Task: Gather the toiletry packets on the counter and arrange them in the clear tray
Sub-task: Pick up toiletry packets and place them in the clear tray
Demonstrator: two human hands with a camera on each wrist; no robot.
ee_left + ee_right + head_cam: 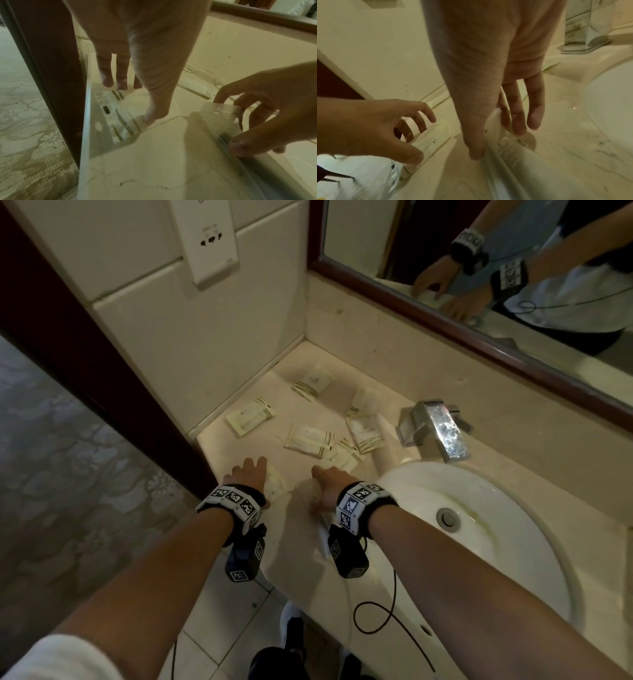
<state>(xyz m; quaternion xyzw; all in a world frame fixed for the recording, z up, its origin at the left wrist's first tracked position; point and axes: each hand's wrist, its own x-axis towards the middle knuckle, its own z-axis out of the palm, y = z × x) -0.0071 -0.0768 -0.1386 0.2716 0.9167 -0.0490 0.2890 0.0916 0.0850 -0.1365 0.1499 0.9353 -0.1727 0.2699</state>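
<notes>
The clear tray (301, 491) sits at the counter's front edge, hard to make out from the head view. My left hand (253, 477) grips its left end, thumb on the near rim (106, 143) and fingertips (108, 81) at the far side. A white packet with dark stripes (118, 117) shows through the tray under that hand. My right hand (323, 487) grips the tray's right end (522, 142), thumb on the near rim and fingers over the far wall. Several white toiletry packets lie scattered behind the tray, one at the left wall (248, 419), a pair mid-counter (310, 440) and one at the back (311, 385).
A chrome faucet (438, 429) and the white sink basin (496, 525) lie right of the packets. A mirror in a dark wood frame (479, 330) runs along the back. A tiled wall with a socket plate (209, 241) and a dark door frame (102, 364) bound the counter's left.
</notes>
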